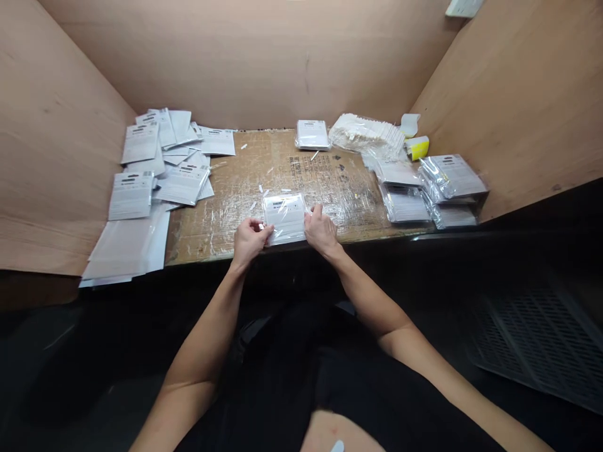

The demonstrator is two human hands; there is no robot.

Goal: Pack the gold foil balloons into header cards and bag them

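Note:
A white printed packet [285, 218] in clear plastic lies at the front edge of the cardboard-covered table [217, 216]. My left hand [250, 241] pinches its lower left side between thumb and fingers. On its right side my right hand [321, 231] grips the plastic edge, with the fingers curled in. Small white strips [253, 205] are scattered just behind and to the left of the packet.
Loose white packets [183, 184] are heaped at the left, above larger sheets [122, 248]. A small stack [313, 134] stands at the back. Bagged white pieces [367, 135], a yellow item [417, 148] and wrapped packets [455, 176] lie right. Wooden walls [235, 63] enclose the table.

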